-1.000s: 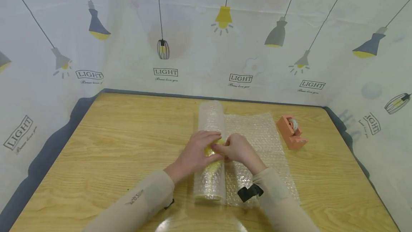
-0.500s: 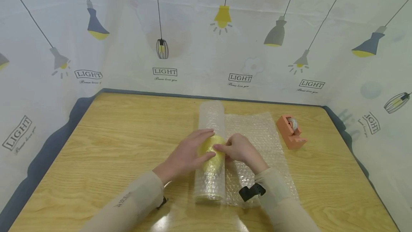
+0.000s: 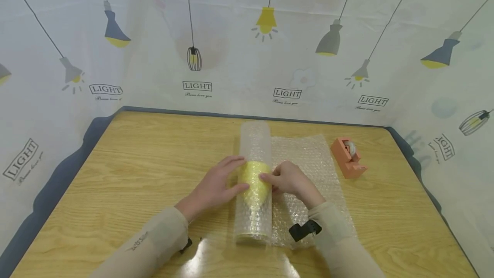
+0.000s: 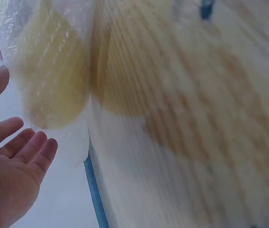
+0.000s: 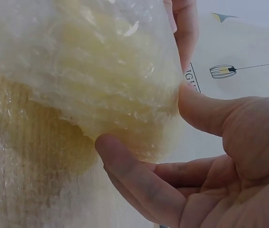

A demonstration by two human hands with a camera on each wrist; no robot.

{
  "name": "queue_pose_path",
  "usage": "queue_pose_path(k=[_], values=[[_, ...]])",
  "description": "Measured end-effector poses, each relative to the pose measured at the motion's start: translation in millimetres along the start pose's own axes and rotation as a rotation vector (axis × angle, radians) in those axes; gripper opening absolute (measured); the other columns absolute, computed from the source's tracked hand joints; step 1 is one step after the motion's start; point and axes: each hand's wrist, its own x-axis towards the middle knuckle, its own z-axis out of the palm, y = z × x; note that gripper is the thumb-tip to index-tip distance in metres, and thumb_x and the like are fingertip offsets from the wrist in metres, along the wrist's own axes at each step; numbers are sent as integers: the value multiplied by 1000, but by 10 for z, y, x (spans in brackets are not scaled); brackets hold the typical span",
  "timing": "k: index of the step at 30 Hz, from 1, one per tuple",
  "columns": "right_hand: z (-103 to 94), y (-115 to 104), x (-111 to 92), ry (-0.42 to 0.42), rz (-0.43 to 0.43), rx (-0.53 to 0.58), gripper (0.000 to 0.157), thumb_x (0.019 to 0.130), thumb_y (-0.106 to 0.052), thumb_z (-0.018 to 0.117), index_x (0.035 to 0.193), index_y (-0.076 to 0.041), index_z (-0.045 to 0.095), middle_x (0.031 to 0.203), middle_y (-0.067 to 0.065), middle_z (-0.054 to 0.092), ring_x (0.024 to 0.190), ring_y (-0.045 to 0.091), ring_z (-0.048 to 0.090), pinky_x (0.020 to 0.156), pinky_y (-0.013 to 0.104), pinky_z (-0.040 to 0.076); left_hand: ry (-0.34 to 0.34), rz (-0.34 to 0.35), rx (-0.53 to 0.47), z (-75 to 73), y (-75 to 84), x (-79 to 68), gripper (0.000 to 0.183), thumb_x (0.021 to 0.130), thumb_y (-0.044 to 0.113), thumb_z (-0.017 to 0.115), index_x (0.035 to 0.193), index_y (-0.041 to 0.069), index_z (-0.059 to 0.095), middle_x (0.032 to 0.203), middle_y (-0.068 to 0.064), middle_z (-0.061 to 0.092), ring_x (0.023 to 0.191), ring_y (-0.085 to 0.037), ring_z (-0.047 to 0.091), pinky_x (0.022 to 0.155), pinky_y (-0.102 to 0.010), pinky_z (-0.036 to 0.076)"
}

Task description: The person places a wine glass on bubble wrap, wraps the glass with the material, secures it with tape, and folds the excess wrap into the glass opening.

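Observation:
A yellow object that narrows toward the person is rolled inside clear bubble wrap; its exact kind is blurred by the wrap. My right hand holds the roll's right side, thumb on top and fingers tucked at the lower edge. The right wrist view shows that thumb and the bent fingers about the wrap. On the other side, my left hand has thumb and fingers spread by the roll's left side. In the left wrist view, the left fingers are loosely extended beside the wrapped yellow shape.
A flat sheet of bubble wrap extends right from the roll, under the right hand. Beyond it stands an orange tape dispenser with a tape roll. The wooden table ends at a lamp-printed backdrop.
My left hand has drawn back to the left from over the roll, uncovering the yellow object. The roll has shifted very slightly right; the right hand stays at its edge.

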Motion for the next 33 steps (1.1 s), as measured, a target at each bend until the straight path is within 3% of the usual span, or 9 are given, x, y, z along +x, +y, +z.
queue_pose_path(k=[6, 24, 33], values=[[-1, 37, 8, -8, -21, 15, 39, 101, -31, 68, 89, 5, 76, 80, 13, 75, 73, 28, 76, 72, 38, 63, -1, 16, 0, 27, -27, -8, 67, 95, 33, 75, 150, 2, 50, 155, -13, 49, 143, -33, 47, 119, -51, 39], [-45, 177, -30, -93, -33, 87, 36, 106, -22, 60, 104, 12, 72, 94, 19, 76, 83, 33, 77, 81, 44, 64, 24, 7, -6, 199, 46, 53, 68, 95, 36, 75, 151, 6, 50, 157, -8, 48, 146, -27, 43, 122, -47, 36], [-61, 215, -31, -81, -27, 99, 35, 105, -21, 61, 108, 12, 71, 91, 16, 73, 78, 25, 73, 74, 40, 65, 15, 11, 3, 233, 65, 72, 69, 97, 40, 72, 152, 6, 49, 158, -7, 47, 147, -26, 41, 123, -46, 34]])
